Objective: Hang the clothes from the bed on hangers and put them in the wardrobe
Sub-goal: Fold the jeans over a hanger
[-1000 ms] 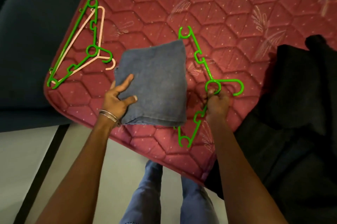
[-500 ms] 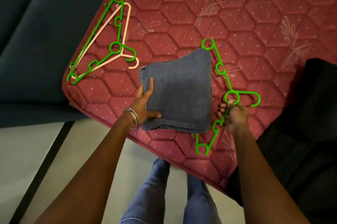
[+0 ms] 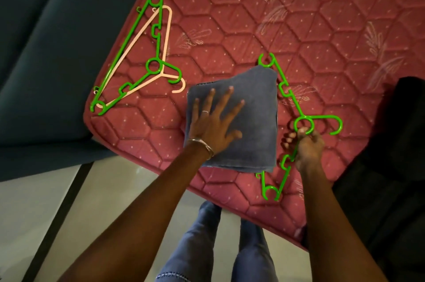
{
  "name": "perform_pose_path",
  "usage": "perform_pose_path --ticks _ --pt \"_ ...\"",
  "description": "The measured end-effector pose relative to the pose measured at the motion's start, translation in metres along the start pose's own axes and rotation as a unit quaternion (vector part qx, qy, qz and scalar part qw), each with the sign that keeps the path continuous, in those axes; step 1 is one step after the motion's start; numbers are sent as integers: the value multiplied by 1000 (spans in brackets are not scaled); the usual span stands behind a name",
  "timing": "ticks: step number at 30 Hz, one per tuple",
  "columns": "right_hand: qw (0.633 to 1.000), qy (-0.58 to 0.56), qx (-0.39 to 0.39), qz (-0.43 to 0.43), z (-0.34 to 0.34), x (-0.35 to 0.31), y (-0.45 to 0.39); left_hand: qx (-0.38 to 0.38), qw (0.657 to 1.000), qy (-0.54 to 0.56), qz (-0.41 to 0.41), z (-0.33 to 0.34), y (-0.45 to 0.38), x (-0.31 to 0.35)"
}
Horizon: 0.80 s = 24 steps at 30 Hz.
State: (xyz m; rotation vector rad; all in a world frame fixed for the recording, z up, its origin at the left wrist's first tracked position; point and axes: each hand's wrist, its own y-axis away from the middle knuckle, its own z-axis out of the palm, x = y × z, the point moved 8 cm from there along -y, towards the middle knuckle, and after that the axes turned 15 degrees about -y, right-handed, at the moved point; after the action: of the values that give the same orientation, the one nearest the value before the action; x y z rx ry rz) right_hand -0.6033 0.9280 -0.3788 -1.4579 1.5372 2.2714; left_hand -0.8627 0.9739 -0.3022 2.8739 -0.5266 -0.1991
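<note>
Three hangers on mattress (image 3: 299, 29): two green, one pink. Left hand (image 3: 212, 124) lay flat on one folded grey garment (image 3: 257, 125); right hand (image 3: 307, 147) gripped green hanger (image 3: 299, 118).

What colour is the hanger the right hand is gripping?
Bright green; the hanger gripped by the right hand shows clearly in the head view.

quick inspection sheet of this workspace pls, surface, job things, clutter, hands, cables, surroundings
surface: red quilted mattress, corner toward the person
job's things: folded grey cloth lies over a green hanger; black clothes heaped at right
clutter: spare green hanger stacked on a pink hanger at left
grippers: left hand flat on the cloth; right hand grips the hanger near its ring
cables: nothing seen
surroundings: pale floor, dark furniture at left
</note>
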Motion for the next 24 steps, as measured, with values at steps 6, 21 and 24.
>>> perform_pose_path --ticks 6,21,24 --pt "1000 19 12 -1 9 4 -5 -226 973 -9 52 75 2 0" --pt "979 2 -29 -201 25 -59 72 -366 930 41 -11 89 47 14" --pt "951 43 -147 -270 74 -95 110 -370 922 113 -10 87 65 8"
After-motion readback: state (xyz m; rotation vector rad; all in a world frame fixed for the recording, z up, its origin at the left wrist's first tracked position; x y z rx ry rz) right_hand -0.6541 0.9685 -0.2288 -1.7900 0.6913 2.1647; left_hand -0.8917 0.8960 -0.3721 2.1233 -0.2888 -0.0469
